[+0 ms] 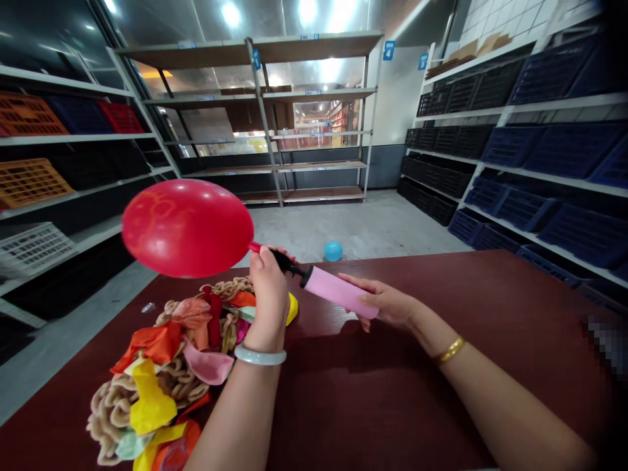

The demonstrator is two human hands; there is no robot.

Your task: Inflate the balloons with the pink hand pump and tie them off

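Observation:
A large inflated red balloon (189, 229) points out to the left, its neck drawn over the nozzle end of a balloon pump (336, 290). My left hand (269, 278) is closed around the balloon's neck and the pump's black end. The pink pump barrel lies in the grip of my right hand (385, 301), fingers wrapped round its far end. Between the black end and the barrel a short dark rod shows. Below my left wrist, limp balloons in several colours, such as a yellow balloon (152, 399) and a pink balloon (209, 363), lie on beige knitted cord (110, 405).
The dark red-brown table (373, 392) spans the foreground. Beyond its far edge a blue balloon (333, 251) appears on the grey floor. Metal shelves (321, 193) stand at the back; racks with blue crates (554, 150) line the right, and orange crates (32, 183) the left.

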